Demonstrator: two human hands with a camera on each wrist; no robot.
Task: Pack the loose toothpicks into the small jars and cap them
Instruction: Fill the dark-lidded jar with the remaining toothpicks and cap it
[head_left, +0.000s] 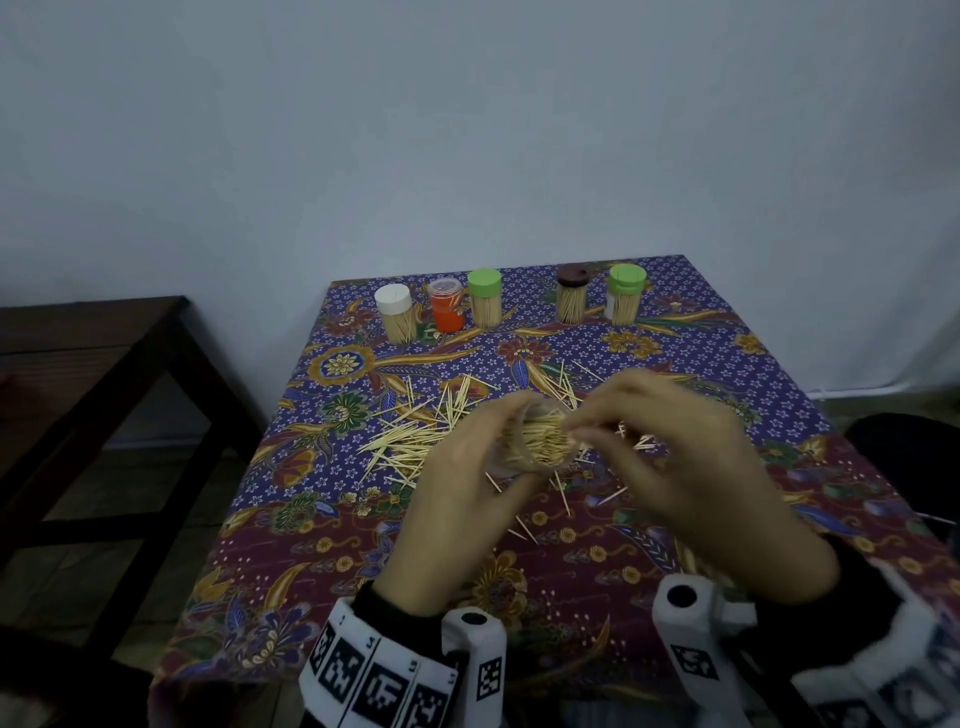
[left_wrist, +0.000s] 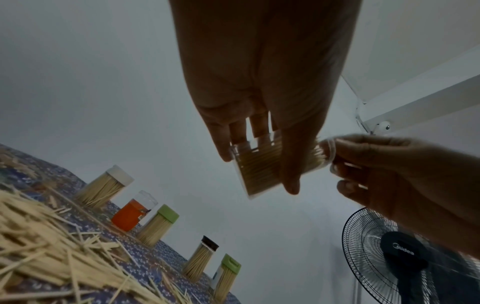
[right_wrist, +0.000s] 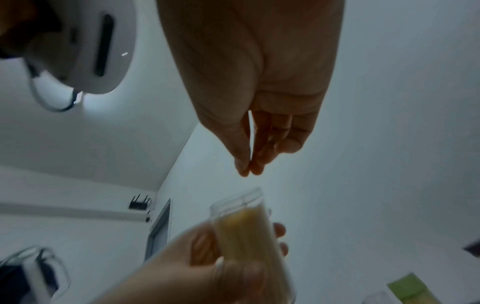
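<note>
My left hand (head_left: 511, 441) grips a clear jar (head_left: 545, 441), tilted toward me and packed with toothpicks, above the patterned tablecloth (head_left: 727, 353). My right hand (head_left: 582, 423) is at the jar's open mouth. In the right wrist view its thumb and forefinger tips (right_wrist: 246, 171) are pinched together just over the jar's rim (right_wrist: 239, 200); a faint thin sliver seems to hang from them. Loose toothpicks (head_left: 415, 436) lie scattered under and left of both hands. No cap is on the held jar.
Several capped, filled jars stand in a row at the table's back: white (head_left: 396, 312), orange (head_left: 447, 304), green (head_left: 484, 297), brown (head_left: 572, 293), green (head_left: 626, 293). A dark wooden table (head_left: 104, 353) stands left; a fan (left_wrist: 405, 257) stands right.
</note>
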